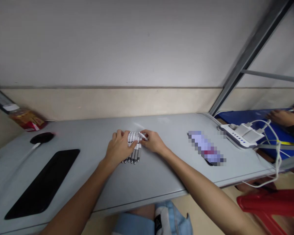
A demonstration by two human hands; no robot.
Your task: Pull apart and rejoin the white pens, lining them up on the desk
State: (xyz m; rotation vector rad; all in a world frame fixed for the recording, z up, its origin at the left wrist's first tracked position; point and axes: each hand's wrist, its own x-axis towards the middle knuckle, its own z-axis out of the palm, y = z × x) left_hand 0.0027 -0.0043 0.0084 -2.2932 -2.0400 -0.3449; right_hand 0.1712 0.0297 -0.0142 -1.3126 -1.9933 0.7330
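Note:
A row of several white pens with grey grips lies side by side on the grey table, their tips toward me. My left hand is closed over the left side of the row, thumb across the pens and fingers curled at the far side. At the upper right of the row, my right hand pinches a slim white pen set at a slant to the others. Its far end and the leftmost pens are partly hidden by my fingers.
On the left are a black mat, a black oval device with a white cable, and a bottle. A phone and a power strip are on the right. Beyond the frame, another person's hand rests over blue.

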